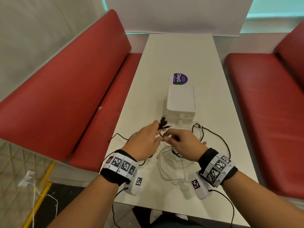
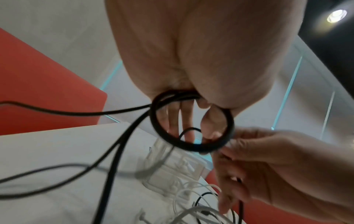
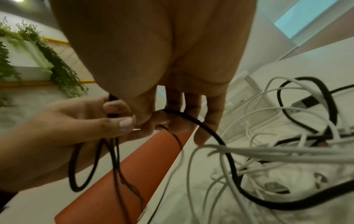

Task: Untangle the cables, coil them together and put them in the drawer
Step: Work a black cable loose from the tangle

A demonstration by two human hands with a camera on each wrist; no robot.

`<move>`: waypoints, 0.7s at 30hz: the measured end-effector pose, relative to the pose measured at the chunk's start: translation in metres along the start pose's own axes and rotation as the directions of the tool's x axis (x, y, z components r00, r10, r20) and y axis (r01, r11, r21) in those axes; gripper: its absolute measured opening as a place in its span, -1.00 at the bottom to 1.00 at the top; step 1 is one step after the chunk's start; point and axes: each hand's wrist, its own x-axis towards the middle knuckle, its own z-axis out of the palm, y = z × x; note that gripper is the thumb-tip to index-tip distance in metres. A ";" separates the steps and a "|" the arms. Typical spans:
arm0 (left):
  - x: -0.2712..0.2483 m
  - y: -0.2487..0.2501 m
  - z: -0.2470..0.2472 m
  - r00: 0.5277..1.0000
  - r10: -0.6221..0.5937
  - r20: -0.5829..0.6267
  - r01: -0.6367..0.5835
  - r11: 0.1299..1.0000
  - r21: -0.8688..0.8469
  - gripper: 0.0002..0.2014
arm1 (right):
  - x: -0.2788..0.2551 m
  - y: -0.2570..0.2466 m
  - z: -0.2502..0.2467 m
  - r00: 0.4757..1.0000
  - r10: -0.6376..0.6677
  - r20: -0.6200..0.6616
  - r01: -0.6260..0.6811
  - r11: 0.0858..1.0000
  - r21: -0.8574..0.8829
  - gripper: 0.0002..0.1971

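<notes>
My left hand [image 1: 155,131] grips a small coil of black cable [image 1: 162,125] just above the table, its ends sticking up past the fingers. In the left wrist view the black coil [image 2: 191,121] hangs as a round loop from my left hand [image 2: 191,133]. My right hand [image 1: 167,137] pinches the same black cable right beside the coil; the black strand [image 3: 210,133] runs from my right hand [image 3: 159,119] down into the tangle. White cables [image 1: 172,162] lie tangled under both hands. The small white drawer unit [image 1: 181,102] stands just beyond, both drawers shut.
The white table [image 1: 164,63] runs between two red benches [image 1: 65,89] [image 1: 266,112]. More black cable [image 1: 222,140] loops out to the right and some trails left towards the table edge. A purple sticker [image 1: 180,79] lies behind the drawer unit.
</notes>
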 end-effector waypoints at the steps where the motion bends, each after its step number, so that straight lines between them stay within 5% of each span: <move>1: 0.000 0.003 0.002 0.999 -0.005 0.034 0.006 1.000 -0.010 -0.90 | 0.000 0.000 0.001 0.999 -0.014 -0.029 0.015 0.999 0.035 -0.87; 4: 0.000 0.004 0.002 1.000 -0.006 -0.009 0.005 0.991 -0.131 -0.82 | 0.002 0.009 -0.004 0.985 -0.022 -0.170 0.025 1.000 0.015 -0.86; 8: -0.002 0.013 -0.007 0.990 0.040 -0.132 -0.073 0.963 -0.258 -0.69 | -0.003 0.025 -0.005 0.998 0.047 -0.052 -0.053 0.992 -0.118 -0.60; 14: -0.006 0.011 -0.013 0.961 0.014 -0.277 -0.108 0.938 -0.329 -0.77 | -0.001 0.031 -0.003 0.999 0.028 0.038 -0.025 0.997 -0.067 -0.85; 21: -0.007 0.006 -0.038 0.923 -0.070 -0.379 -0.117 0.886 -0.448 -0.65 | 0.002 0.049 -0.005 0.990 -0.051 -0.129 0.012 0.958 -0.287 -0.90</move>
